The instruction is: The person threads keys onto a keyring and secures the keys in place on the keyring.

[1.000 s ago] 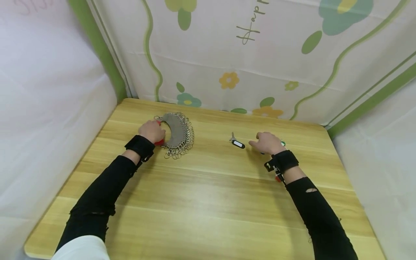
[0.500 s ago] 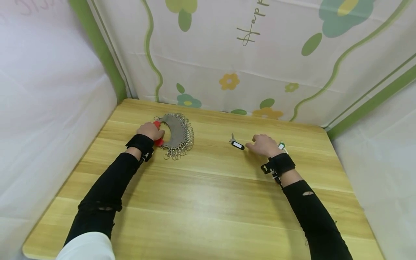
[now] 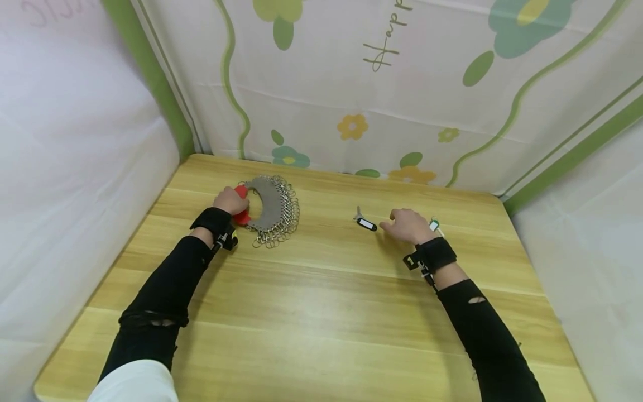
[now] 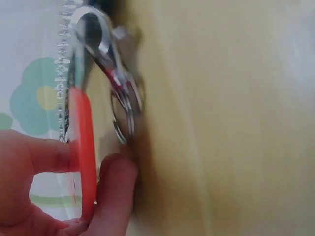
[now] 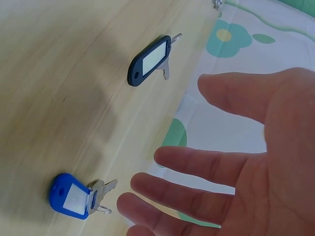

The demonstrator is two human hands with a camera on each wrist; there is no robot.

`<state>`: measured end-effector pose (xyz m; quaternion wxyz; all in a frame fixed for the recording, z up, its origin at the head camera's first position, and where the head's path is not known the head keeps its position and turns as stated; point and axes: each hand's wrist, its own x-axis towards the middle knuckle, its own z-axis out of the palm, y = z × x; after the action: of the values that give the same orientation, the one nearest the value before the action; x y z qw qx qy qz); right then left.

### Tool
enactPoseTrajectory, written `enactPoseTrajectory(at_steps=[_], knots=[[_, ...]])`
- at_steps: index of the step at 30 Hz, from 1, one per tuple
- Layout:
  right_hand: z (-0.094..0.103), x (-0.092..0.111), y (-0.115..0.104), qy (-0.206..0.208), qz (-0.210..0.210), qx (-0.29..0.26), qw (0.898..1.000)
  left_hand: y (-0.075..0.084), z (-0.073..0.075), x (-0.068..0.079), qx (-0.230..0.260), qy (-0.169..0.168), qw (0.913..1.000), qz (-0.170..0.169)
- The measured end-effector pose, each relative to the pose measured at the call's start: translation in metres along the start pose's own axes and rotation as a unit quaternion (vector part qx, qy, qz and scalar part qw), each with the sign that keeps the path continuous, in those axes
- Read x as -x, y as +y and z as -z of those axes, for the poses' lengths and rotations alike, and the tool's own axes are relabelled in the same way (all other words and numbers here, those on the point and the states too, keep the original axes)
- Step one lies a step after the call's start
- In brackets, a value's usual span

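Note:
At the table's left back lies a key carrier: a grey crescent-shaped metal plate with a red handle. Many metal clips and rings fringe its outer curve. My left hand pinches the red handle, thumb on one side and a finger on the other, as the left wrist view shows beside a blurred metal clip. Over the right side my right hand hovers with fingers spread, holding nothing. A key with a black tag lies just left of it, and a blue-tagged key sits below its fingers.
Beyond the right wrist a green-edged key tag is partly hidden by the hand. White cloth walls with printed flowers stand along the back and both sides of the wooden table.
My right hand has shifted slightly left and toward me, uncovering the green-edged tag. My left fingers have shifted slightly on the red handle, so more of it shows; the carrier stays in place.

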<state>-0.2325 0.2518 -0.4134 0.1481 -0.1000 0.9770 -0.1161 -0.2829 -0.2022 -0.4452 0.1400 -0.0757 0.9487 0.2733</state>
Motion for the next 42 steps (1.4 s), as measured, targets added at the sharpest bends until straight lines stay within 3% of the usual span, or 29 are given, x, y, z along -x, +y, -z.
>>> enactPoseTrajectory(at_steps=[4,6,8,11,13,16,18,23,27,33,39,42], knots=[[0.001,-0.001,0.001,0.003,-0.004,0.001,1.0,-0.005,0.0,-0.004,0.067,-0.028,0.9973,-0.003],[0.001,-0.002,0.001,0.003,-0.007,0.0,1.0,-0.006,0.0,-0.006,0.131,-0.048,0.9902,0.003],[0.001,-0.002,0.001,0.002,-0.008,0.0,1.0,-0.007,-0.001,-0.006,0.216,-0.073,0.9735,0.012],[0.002,-0.001,0.0,0.001,-0.007,-0.001,1.0,-0.005,-0.003,-0.006,0.337,-0.101,0.9354,0.032],[0.002,-0.001,-0.001,-0.001,-0.007,-0.002,1.0,-0.004,-0.003,-0.005,0.392,-0.114,0.9118,0.045],[0.002,0.0,-0.002,-0.002,-0.008,-0.003,1.0,-0.004,-0.004,-0.004,0.426,-0.12,0.8953,0.054],[0.003,0.001,-0.003,-0.003,-0.009,-0.003,1.0,-0.005,-0.004,-0.004,0.432,-0.125,0.8915,0.053],[0.003,0.001,-0.004,0.0,-0.008,-0.003,1.0,-0.008,-0.004,-0.002,0.429,-0.14,0.8916,0.037],[0.003,0.001,-0.005,0.003,-0.007,-0.004,1.0,-0.008,-0.004,0.001,0.441,-0.158,0.8832,0.026],[0.003,0.003,-0.006,0.009,-0.002,-0.01,1.0,0.004,-0.001,0.012,0.469,-0.17,0.8668,0.014],[0.0,0.003,-0.004,0.007,0.004,-0.015,1.0,0.014,0.0,0.025,0.469,-0.179,0.865,0.012],[0.0,0.004,-0.005,0.005,0.006,-0.016,1.0,0.017,0.001,0.032,0.487,-0.198,0.8503,0.019]])
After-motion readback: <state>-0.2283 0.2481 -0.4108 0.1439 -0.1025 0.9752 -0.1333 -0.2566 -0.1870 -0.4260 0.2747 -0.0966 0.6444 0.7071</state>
